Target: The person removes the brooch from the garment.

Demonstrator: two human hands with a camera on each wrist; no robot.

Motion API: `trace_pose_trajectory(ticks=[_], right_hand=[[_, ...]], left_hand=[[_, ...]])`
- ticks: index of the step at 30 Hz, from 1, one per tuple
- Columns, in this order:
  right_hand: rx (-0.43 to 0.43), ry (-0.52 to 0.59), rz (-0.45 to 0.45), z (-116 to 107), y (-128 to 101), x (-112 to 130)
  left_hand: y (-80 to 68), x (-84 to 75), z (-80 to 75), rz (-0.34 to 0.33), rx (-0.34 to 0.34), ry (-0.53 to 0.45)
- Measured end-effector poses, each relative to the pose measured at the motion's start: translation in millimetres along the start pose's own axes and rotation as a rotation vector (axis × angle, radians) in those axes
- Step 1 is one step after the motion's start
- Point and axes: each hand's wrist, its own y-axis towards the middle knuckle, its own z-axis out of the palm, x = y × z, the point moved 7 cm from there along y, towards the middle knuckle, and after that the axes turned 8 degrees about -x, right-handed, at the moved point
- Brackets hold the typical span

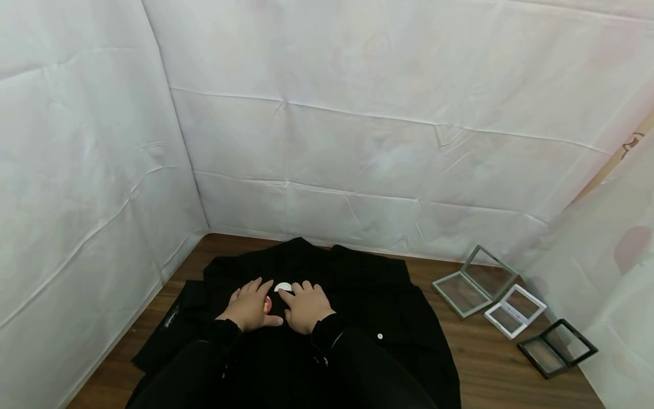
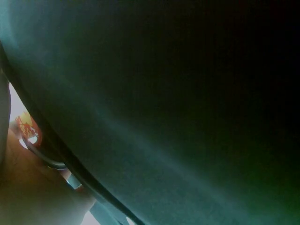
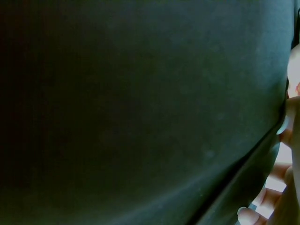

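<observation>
A black garment [image 1: 365, 284] lies spread over the brown wooden surface in the head view. My left hand [image 1: 247, 309] rests on it, fingers extended and thumb pointing right. Beside it, my right hand [image 1: 308, 311] lies on the cloth with its fingers spread. Between the hands a red round patch [image 1: 268, 305] and a white rounded patch [image 1: 283, 287] show, each partly covered. Dark cloth fills most of both wrist views. An orange-red patch [image 2: 29, 129] appears at the left wrist view's edge, and several fingertips [image 3: 248, 216] show in the right wrist view.
To the right stand three hinged folding frames: a grey-green one [image 1: 475, 282], a white one [image 1: 516, 311] and a black one [image 1: 557, 349]. White creased sheets [image 1: 332, 142] hang behind and at both sides. A small white button [image 1: 380, 336] dots the garment.
</observation>
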Motion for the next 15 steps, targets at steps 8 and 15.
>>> trace_pose_trajectory(ticks=[8,15], right_hand=[[-0.03,0.069,0.014,-4.0,2.3,-3.3],[-0.056,0.342,0.13,-11.1,7.9,-13.0]], left_hand=[[-1.9,5.9,-1.7,-0.079,0.011,0.021],[-3.1,2.5,-2.2,-0.079,0.016,0.02]])
